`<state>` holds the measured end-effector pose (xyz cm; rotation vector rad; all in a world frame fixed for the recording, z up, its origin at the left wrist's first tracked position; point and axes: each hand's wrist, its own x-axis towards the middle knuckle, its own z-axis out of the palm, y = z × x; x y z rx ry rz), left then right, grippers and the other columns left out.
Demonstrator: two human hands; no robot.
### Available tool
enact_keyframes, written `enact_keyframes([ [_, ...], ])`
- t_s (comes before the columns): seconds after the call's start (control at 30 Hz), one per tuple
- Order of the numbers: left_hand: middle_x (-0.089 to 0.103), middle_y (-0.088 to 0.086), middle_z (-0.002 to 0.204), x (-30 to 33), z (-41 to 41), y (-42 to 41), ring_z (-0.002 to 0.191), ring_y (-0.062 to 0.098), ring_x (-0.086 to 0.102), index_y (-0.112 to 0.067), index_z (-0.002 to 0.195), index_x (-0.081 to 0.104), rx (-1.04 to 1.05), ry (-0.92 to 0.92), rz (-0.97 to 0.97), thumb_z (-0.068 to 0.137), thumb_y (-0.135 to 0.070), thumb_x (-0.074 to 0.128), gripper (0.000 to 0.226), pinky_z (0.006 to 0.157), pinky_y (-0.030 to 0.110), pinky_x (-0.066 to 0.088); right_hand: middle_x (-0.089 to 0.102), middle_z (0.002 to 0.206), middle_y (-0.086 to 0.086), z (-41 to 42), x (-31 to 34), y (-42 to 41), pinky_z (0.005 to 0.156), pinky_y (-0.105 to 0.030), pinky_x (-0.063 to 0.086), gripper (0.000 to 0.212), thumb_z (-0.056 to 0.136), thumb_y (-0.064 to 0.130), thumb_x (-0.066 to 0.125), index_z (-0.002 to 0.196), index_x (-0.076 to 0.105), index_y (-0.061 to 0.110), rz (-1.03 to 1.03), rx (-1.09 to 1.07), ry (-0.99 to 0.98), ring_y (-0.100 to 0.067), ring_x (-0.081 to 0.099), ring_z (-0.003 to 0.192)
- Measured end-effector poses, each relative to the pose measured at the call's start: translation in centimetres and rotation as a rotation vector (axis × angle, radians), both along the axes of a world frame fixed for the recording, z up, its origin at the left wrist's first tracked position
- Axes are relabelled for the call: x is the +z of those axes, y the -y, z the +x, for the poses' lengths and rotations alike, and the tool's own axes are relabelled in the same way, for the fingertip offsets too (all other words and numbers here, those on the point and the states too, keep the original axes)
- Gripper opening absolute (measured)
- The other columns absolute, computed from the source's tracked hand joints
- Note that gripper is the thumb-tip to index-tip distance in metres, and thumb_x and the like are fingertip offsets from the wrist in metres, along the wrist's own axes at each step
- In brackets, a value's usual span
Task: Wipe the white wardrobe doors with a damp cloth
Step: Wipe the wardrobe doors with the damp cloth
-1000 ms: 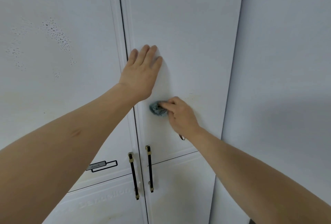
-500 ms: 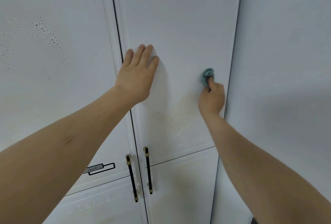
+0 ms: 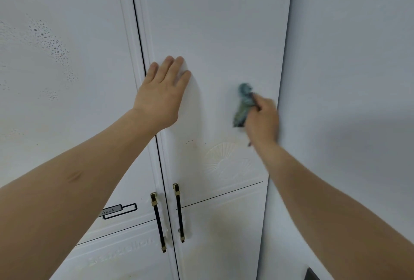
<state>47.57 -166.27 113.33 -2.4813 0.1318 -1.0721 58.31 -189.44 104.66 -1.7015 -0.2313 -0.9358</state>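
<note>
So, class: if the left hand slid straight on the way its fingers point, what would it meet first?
The left hand lies flat on the right wardrobe door, fingers pointing up. Above them only bare white panel shows up to the picture's top edge, so the way looks free.

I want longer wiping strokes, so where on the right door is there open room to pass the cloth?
Free: the right door above both hands, and between left hand and cloth. Crowded: beside the right hand at the door's right edge, and by the handles below.
</note>
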Motion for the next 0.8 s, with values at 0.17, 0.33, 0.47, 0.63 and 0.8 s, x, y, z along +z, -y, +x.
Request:
enact_keyframes([
  [0.17,0.007,0.018,0.166,0.0,0.2,0.1,0.154,0.037,0.002,-0.008,0.155,0.026,-0.013,0.015,0.007,0.074,-0.002,0.065,0.089,0.124,0.055,0.006,0.065,0.111,-0.014,5.4,-1.2,5.0,0.078,-0.032,0.05,0.047,0.092,0.014,0.045,0.134,0.065,0.022,-0.055,-0.194,-0.179,-0.027,0.062,0.093],
  [0.33,0.006,0.018,0.166,-0.1,0.1,-0.3,0.154,0.037,0.002,-0.008,0.155,0.027,-0.015,0.014,0.016,0.077,-0.002,0.063,0.086,0.124,0.054,0.005,0.058,0.116,-0.014,2.7,-5.2,-0.7,0.08,-0.036,0.042,0.053,0.094,0.006,0.049,0.143,0.057,0.026,-0.044,-0.237,-0.245,-0.034,0.058,0.104],
  [0.47,0.001,0.019,0.167,0.0,0.2,0.1,0.154,0.037,-0.003,-0.007,0.156,0.023,0.009,-0.012,0.005,0.076,-0.003,0.066,0.091,0.124,0.055,0.003,0.06,0.112,-0.002,-1.4,-6.8,-6.8,0.079,-0.029,0.045,0.052,0.091,0.004,0.056,0.138,0.062,0.025,0.001,-0.07,-0.118,-0.02,0.06,0.097],
  [0.63,-0.002,0.019,0.167,-0.4,0.2,0.5,0.154,0.037,-0.007,-0.006,0.157,0.02,0.023,-0.04,-0.034,0.076,-0.01,0.071,0.095,0.124,0.055,0.0,0.062,0.106,-0.006,-5.2,-6.6,-11.6,0.073,-0.03,0.053,0.047,0.089,0.002,0.051,0.132,0.066,0.013,-0.293,0.204,0.228,-0.02,0.061,0.088],
  [0.8,0.011,0.012,0.168,0.6,-0.7,0.2,0.155,0.029,0.006,-0.007,0.157,0.028,-0.124,-0.036,-0.144,0.081,0.0,0.055,0.08,0.126,0.044,0.005,0.059,0.104,-0.012,-3.7,0.7,-9.4,0.078,-0.041,0.053,0.05,0.091,0.008,0.044,0.136,0.063,0.015,-0.282,0.122,0.226,-0.028,0.06,0.088],
])
